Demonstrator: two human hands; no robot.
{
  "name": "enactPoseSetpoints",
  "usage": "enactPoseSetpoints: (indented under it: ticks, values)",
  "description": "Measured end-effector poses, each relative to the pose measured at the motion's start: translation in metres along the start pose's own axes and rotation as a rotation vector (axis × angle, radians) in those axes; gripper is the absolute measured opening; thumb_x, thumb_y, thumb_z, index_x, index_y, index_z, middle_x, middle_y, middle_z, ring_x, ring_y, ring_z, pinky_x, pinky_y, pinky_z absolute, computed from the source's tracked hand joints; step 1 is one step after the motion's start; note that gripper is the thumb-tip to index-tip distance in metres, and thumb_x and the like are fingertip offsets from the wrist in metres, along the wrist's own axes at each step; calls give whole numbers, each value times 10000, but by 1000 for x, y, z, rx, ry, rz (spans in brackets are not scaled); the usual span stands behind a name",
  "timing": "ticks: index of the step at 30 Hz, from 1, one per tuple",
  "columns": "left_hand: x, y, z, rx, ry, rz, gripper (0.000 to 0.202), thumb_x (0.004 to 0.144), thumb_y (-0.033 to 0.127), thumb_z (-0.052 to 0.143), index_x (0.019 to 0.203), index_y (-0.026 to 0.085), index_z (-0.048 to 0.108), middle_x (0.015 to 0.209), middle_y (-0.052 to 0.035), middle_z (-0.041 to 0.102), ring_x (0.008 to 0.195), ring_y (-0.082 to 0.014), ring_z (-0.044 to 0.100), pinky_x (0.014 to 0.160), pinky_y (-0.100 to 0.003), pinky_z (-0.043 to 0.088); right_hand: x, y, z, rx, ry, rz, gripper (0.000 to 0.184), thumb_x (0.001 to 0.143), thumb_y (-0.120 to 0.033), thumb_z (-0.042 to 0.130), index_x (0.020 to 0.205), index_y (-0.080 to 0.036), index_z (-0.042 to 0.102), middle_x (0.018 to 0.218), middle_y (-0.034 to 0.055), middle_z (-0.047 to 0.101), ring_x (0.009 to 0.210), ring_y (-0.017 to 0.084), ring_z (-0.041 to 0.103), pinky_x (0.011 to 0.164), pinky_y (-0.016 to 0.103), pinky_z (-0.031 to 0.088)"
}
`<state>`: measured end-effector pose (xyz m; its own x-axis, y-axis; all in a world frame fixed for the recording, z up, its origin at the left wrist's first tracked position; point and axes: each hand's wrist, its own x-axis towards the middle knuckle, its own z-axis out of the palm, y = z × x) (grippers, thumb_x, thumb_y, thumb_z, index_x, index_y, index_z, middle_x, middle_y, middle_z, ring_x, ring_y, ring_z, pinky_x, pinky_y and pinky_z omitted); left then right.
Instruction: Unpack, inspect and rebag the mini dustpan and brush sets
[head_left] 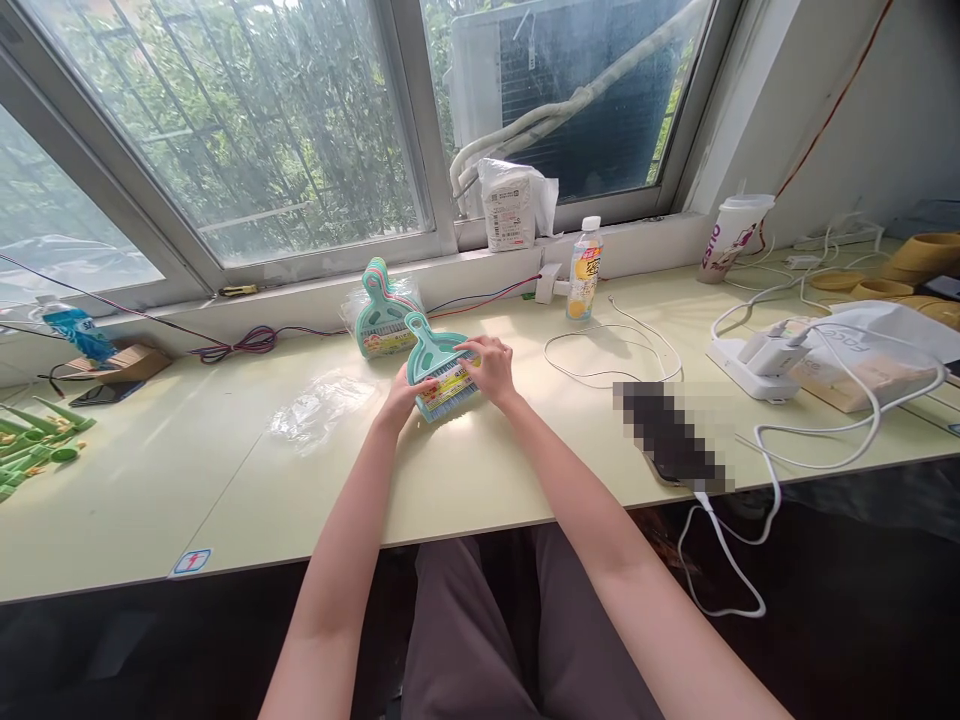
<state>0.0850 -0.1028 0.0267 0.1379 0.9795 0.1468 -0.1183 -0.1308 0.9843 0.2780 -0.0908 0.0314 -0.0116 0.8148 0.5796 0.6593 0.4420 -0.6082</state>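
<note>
1. Pieces, green and stem-like, lie on the table, well off to the left of the left grip.
2. Closer in, but farther back than either grip, I see a cardboard box with a blue packet on it, then a coiled bundle of wires.
3. Crumpled clear plastic lies just left of the left grip.
4. Right behind that grip stands a stack of dustpans, mint green with a pink layer, partly in clear wrap.
5. The left grip is clasped on the near left edge of a mint dustpan-and-brush set.
6. That set sits between the two grips, tilted, its handle pointing away from the person; whether its lower edge rests on the table, I can't tell.
7. The right grip clasps its right side, fingers over the top, beside the yellow label.
8. Beyond the right grip, a plastic-wrapped package is on the sill; a bottle stands farther right.
9. Well right of the right grip: a pixelated phone, a paper cup and a white power strip.
</note>
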Motion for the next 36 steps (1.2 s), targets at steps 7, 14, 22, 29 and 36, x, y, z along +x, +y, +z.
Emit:
enactPoseSetpoints:
  ticks: [7, 14, 22, 29, 36]
  values:
    - [5, 4, -4, -57, 193, 93, 739, 495, 307, 896, 1159, 214, 583, 1086, -83, 668, 1092, -280, 635, 912, -393, 539, 4, 5, -2, 653, -59, 599, 514, 896, -411, 551, 1361, -230, 428, 1387, 130, 528, 1165, 212, 586, 925, 344, 486]
    - [1, 11, -1, -55, 191, 81, 801, 485, 294, 899, 1205, 213, 557, 1114, -88, 655, 1123, -292, 622, 914, -399, 539, -6, -2, 24, 1138, -451, 675, 191, 811, -200, 672, 989, -209, 603, 996, 36, 725, 776, 152, 705, 896, 345, 547]
    - [4, 4, -4, 48, 126, 72, 699, 612, 397, 840, 1219, 203, 552, 1162, -100, 640, 1094, -294, 623, 894, -398, 525, -8, -4, 20, 1201, -316, 748, 128, 825, -115, 640, 943, -163, 622, 910, 38, 735, 702, 153, 714, 903, 371, 569]
    - [4, 8, -27, 808, 672, 133, 355, 886, 298, 504, 1209, 178, 590, 1352, -161, 546, 1320, -330, 436, 1079, -511, 342, -4, 6, 14, 1158, -213, 717, 133, 788, -99, 674, 886, -180, 635, 887, 20, 733, 716, 158, 712, 871, 380, 593]
    - [-4, 3, -66, 1109, 805, -242, 299, 719, 85, 584, 1011, 97, 644, 1352, -318, 473, 1378, -501, 281, 1031, -696, 212, -3, 13, 11, 1144, -168, 741, 125, 780, -98, 675, 859, -180, 625, 859, 20, 730, 672, 154, 700, 825, 372, 608]
